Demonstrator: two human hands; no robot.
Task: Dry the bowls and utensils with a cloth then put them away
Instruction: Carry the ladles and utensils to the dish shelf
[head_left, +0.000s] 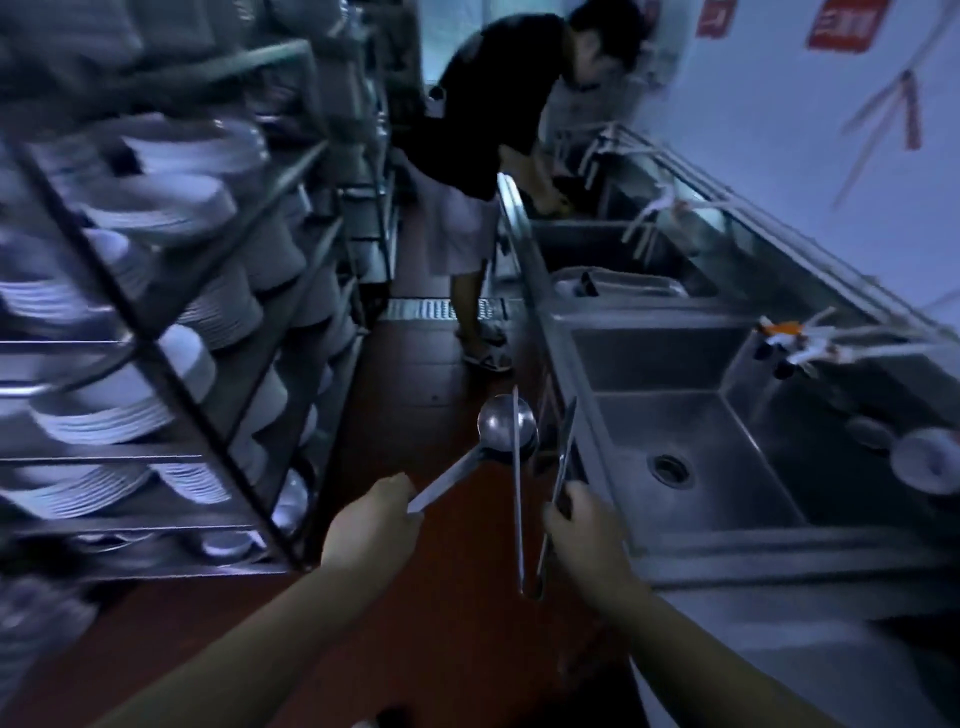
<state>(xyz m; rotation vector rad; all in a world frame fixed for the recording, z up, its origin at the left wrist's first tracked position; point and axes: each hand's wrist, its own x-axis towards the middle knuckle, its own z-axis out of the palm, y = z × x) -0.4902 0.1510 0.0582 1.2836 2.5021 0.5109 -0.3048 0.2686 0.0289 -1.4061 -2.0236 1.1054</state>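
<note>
My left hand (371, 525) grips the flat handle of a steel ladle (506, 426), whose round bowl points away from me over the red floor. My right hand (582, 525) holds long steel tongs (540, 499); their arms spread upward and their joined end hangs down between my wrists. Both hands are low in the middle of the aisle, beside the front edge of the steel sink (691, 467). No cloth is visible in either hand.
A metal rack (156, 364) stacked with white plates and bowls fills the left side. Steel sinks line the right wall, with small white bowls (924, 457) at the far right. A person (483, 156) bends over a farther sink, standing in the narrow aisle ahead.
</note>
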